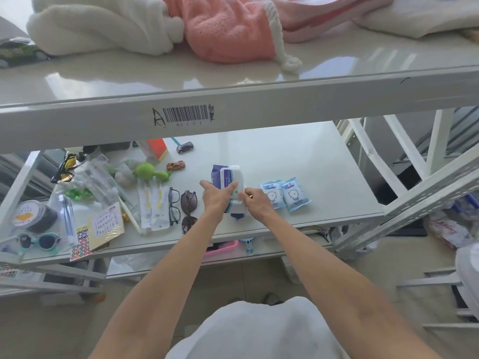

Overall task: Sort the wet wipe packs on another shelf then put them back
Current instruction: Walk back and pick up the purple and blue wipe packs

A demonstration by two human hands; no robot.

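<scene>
Two hands meet on a white and blue wet wipe pack (231, 181) near the middle of the white shelf (298, 161). That pack lies on top of a dark blue pack (216, 173), whose edge shows at the left and far side. The left hand (214, 196) clasps the top pack's left side, fingers wrapped over its near end; the right hand (255, 202) pinches the near right corner with its fingertips. Just to the right, two small light blue wipe packs (283, 194) with a cartoon face lie side by side, flat on the shelf, apart from the hands.

Left of the stack lie brown sunglasses (188, 207), then black-framed glasses (174, 206), then two white sachets (153, 208). Farther back sit an orange toy car (175, 165), a dark toy car (185, 147) and a green plush toy (147, 171). At the shelf's left end are teal children's sunglasses (39, 240) and sticker sheets (82, 246).

On the shelf above rest a white towel (98, 27) and a pink one (228, 35), and a barcode label (185, 115) is stuck to its front edge.
</scene>
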